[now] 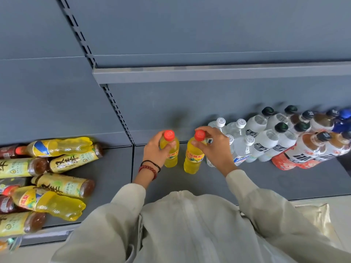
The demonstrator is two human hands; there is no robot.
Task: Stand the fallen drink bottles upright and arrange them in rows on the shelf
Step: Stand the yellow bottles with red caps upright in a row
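Yellow bottles [192,162] look full, likely heavyish, slick; neck holds best. My left hand [153,150] grips left bottle [171,156], right hand [216,147] pinches right bottle's neck.

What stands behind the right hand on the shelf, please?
Behind the right hand stand clear bottles with white caps; the hand grips an upright yellow bottle by its red cap. It covers most of the nearest clear one, so its label cannot be read.

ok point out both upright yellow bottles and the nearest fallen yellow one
left upright yellow bottle [172,155]: head view, label
right upright yellow bottle [193,156]: head view, label
nearest fallen yellow bottle [60,206]: head view, body
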